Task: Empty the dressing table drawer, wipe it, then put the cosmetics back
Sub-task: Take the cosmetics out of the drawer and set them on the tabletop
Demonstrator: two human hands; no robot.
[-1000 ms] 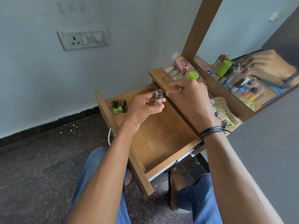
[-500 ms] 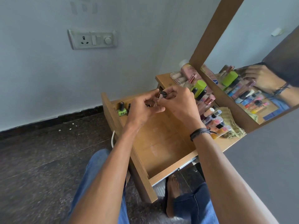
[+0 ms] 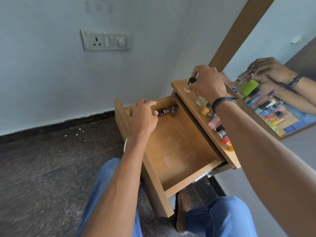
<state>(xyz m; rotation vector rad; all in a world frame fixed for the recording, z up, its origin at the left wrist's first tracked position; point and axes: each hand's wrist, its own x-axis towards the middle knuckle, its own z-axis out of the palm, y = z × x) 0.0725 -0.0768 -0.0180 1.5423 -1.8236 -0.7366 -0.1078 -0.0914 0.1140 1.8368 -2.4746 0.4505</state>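
The wooden drawer (image 3: 179, 151) is pulled out, its floor mostly bare. My left hand (image 3: 144, 115) reaches into its far left corner. The fingers are curled and pinch the end of a dark bottle (image 3: 166, 110) that lies on its side against the drawer's far wall. My right hand (image 3: 207, 84) is over the far end of the dressing table top (image 3: 201, 119). It pinches the black cap of a small clear bottle (image 3: 188, 87) that stands on the wood. A row of cosmetics (image 3: 219, 130) lines the table top, partly hidden by my right forearm.
The wood-framed mirror (image 3: 273, 53) rises behind the table top and reflects my right hand and the cosmetics. A socket and switch plate (image 3: 105, 40) is on the wall at the left. My knees in blue jeans and a bare foot (image 3: 183, 209) are under the drawer.
My hands met over the drawer, then parted. The left went down into the drawer's far corner with the dark bottle. The right went to the table top's far end with the clear bottle.
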